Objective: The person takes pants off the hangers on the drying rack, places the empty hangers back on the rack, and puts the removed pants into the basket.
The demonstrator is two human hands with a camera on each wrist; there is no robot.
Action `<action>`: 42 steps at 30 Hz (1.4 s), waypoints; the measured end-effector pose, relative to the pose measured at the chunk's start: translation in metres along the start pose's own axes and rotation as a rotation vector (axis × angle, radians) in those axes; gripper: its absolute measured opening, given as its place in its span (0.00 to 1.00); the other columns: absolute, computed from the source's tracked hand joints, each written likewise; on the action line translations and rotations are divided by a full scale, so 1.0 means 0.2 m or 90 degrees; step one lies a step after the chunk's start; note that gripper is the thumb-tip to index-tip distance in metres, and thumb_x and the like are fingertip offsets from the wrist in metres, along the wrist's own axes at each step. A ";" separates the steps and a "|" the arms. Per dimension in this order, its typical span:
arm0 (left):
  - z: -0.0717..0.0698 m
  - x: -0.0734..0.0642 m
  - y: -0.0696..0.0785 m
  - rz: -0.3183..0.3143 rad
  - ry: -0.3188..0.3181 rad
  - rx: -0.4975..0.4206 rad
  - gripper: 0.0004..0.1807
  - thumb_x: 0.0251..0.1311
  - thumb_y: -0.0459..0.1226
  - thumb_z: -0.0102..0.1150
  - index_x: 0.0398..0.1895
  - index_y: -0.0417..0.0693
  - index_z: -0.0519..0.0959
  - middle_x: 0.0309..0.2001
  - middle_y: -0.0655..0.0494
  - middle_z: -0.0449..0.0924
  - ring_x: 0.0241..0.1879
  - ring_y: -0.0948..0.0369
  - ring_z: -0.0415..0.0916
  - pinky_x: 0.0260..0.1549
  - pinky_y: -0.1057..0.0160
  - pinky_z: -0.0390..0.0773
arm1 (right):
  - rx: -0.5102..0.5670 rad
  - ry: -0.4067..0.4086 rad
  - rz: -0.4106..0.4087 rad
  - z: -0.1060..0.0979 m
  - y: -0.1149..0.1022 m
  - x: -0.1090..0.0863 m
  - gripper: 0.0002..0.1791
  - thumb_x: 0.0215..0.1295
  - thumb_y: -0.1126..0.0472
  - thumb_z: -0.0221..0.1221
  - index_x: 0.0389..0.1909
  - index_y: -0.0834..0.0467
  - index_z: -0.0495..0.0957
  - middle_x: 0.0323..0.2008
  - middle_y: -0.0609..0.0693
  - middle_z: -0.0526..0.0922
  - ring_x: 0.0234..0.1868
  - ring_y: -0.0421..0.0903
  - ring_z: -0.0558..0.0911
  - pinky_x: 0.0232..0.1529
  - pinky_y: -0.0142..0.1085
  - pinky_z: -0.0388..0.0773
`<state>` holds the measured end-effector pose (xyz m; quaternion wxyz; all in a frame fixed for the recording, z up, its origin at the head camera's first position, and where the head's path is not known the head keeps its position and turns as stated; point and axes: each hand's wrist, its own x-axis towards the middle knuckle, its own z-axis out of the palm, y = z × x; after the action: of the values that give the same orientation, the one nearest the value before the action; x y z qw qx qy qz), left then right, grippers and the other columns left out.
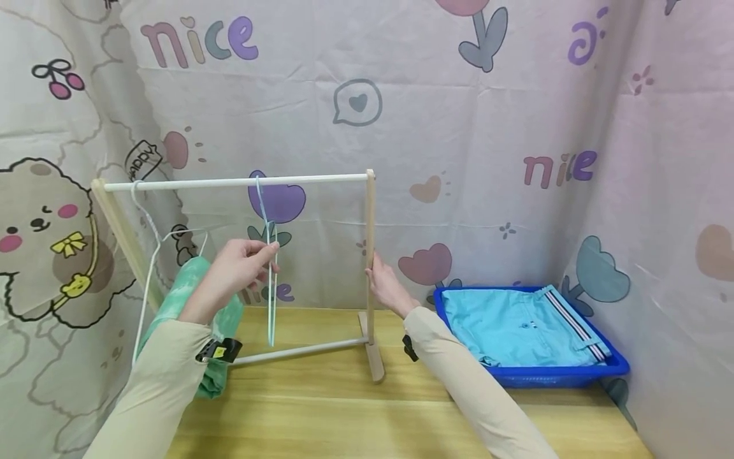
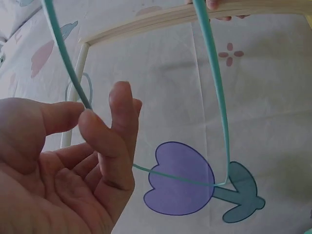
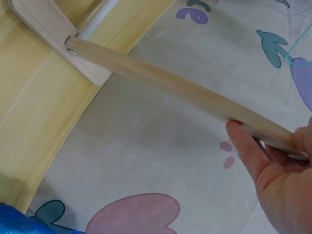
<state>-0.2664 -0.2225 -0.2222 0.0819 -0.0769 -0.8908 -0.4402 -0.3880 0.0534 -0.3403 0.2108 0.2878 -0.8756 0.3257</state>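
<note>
A thin teal hanger (image 1: 270, 287) hangs by its hook from the white rail (image 1: 229, 183) of a wooden clothes rack. My left hand (image 1: 243, 264) pinches one side of the hanger between thumb and forefinger, and the left wrist view shows that hand (image 2: 97, 156) with the other fingers loosely bent. On the rack's right upright post (image 1: 370, 223) my right hand (image 1: 391, 284) holds on partway up. In the right wrist view its fingers (image 3: 243, 146) lie around the post, though the far part of the grip is cut off by the frame edge.
A white hanger (image 1: 150, 268) with a green garment (image 1: 189, 287) hangs at the rail's left end, partly behind my left arm. On the table (image 1: 309, 408) at right stands a blue basket (image 1: 550, 380) holding folded light-blue clothing (image 1: 510, 325). A printed curtain (image 1: 413, 146) hangs behind.
</note>
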 end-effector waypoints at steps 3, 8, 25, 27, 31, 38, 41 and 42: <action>-0.01 -0.01 0.00 0.003 -0.006 0.002 0.32 0.74 0.56 0.40 0.48 0.33 0.76 0.35 0.49 0.84 0.30 0.60 0.81 0.25 0.61 0.82 | 0.004 -0.003 0.005 0.00 0.00 0.00 0.17 0.75 0.69 0.45 0.61 0.70 0.59 0.40 0.66 0.78 0.43 0.60 0.82 0.42 0.49 0.83; -0.03 -0.03 0.00 0.005 -0.012 0.031 0.35 0.75 0.57 0.35 0.46 0.31 0.75 0.33 0.45 0.83 0.30 0.60 0.81 0.26 0.61 0.82 | 0.011 -0.006 0.009 0.00 0.00 0.00 0.18 0.76 0.69 0.44 0.62 0.70 0.59 0.41 0.66 0.78 0.43 0.59 0.82 0.42 0.49 0.83; -0.12 -0.16 -0.09 0.089 -0.033 0.237 0.23 0.76 0.44 0.44 0.53 0.31 0.77 0.36 0.48 0.86 0.35 0.57 0.82 0.29 0.63 0.79 | 0.021 -0.008 0.006 0.01 0.00 -0.01 0.20 0.76 0.69 0.44 0.65 0.69 0.57 0.45 0.68 0.78 0.48 0.62 0.82 0.47 0.49 0.83; -0.14 -0.18 -0.11 0.095 -0.020 0.257 0.24 0.76 0.45 0.44 0.54 0.32 0.77 0.38 0.46 0.86 0.39 0.54 0.83 0.34 0.58 0.81 | 0.022 -0.005 0.008 0.00 0.01 -0.01 0.19 0.76 0.69 0.44 0.63 0.69 0.58 0.42 0.67 0.78 0.46 0.61 0.82 0.46 0.49 0.83; -0.19 -0.20 -0.14 0.094 0.009 0.295 0.24 0.75 0.48 0.45 0.55 0.36 0.78 0.41 0.45 0.87 0.44 0.48 0.83 0.42 0.48 0.80 | 0.016 -0.003 0.008 0.00 0.01 0.00 0.18 0.76 0.69 0.45 0.62 0.69 0.59 0.41 0.65 0.78 0.45 0.60 0.82 0.44 0.49 0.83; -0.26 -0.24 -0.18 0.077 0.042 0.302 0.26 0.75 0.49 0.43 0.59 0.36 0.75 0.49 0.35 0.82 0.49 0.40 0.78 0.41 0.45 0.78 | 0.023 -0.013 0.009 0.00 0.00 0.00 0.18 0.76 0.68 0.45 0.62 0.69 0.59 0.42 0.66 0.78 0.46 0.60 0.82 0.45 0.48 0.83; -0.30 -0.26 -0.19 0.066 0.069 0.299 0.29 0.75 0.50 0.42 0.64 0.34 0.69 0.53 0.29 0.77 0.51 0.36 0.75 0.42 0.41 0.75 | 0.028 -0.013 0.011 0.00 0.00 0.00 0.19 0.76 0.69 0.44 0.63 0.69 0.58 0.43 0.66 0.77 0.46 0.60 0.82 0.46 0.48 0.83; -0.31 -0.27 -0.19 0.059 0.083 0.293 0.30 0.75 0.51 0.42 0.66 0.34 0.67 0.56 0.28 0.75 0.53 0.34 0.74 0.44 0.39 0.74 | 0.030 -0.012 0.012 0.00 0.00 0.00 0.19 0.76 0.69 0.44 0.64 0.69 0.58 0.43 0.66 0.77 0.46 0.60 0.82 0.46 0.48 0.83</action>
<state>-0.2169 -0.2980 -0.2258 0.1746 -0.0684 -0.9561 -0.2253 -0.3878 0.0547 -0.3405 0.1926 0.2875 -0.8723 0.3454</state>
